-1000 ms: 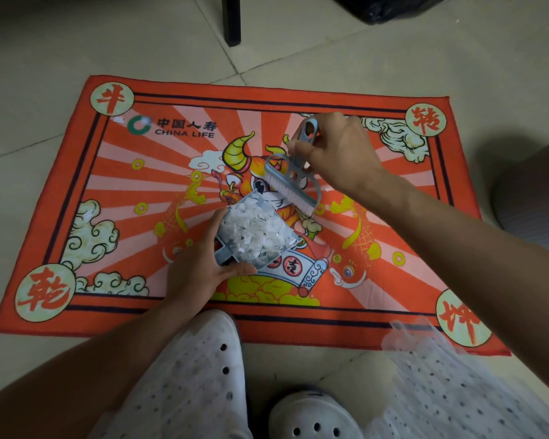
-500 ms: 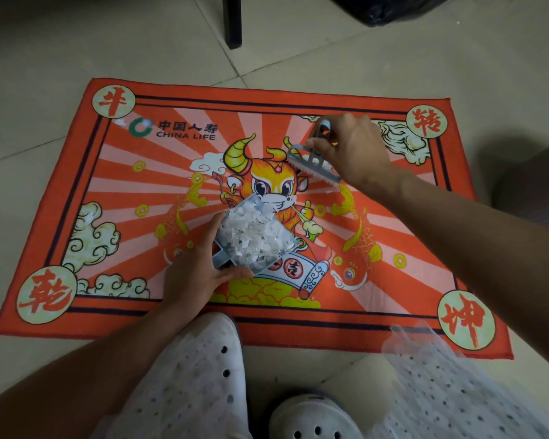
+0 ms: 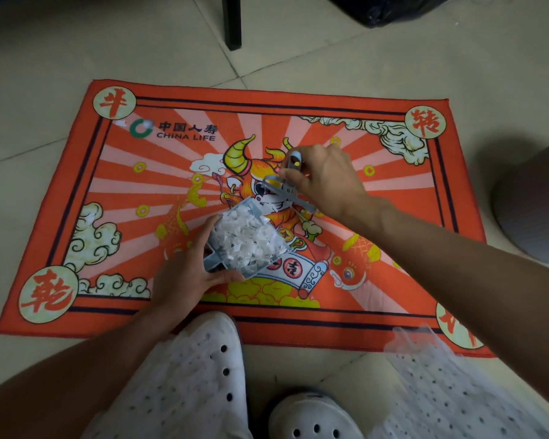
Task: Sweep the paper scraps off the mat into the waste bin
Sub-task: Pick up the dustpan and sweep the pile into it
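Left hand (image 3: 184, 277) grips small blue dustpan (image 3: 216, 264) by its handle, thumb along the near edge; pan heaped with white paper scraps (image 3: 246, 240), held over centre of orange mat (image 3: 393, 109). Right hand (image 3: 325, 182) at 1 o'clock of the pan, fingers curled round blue brush (image 3: 284, 193), bristle end just beside pan's far lip. A few stray scraps near mat's 10 o'clock corner. Grey waste bin (image 3: 533, 210) at 3 o'clock, off the mat

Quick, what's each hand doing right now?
Left hand: holds the dustpan full of paper scraps.
Right hand: grips the small brush.
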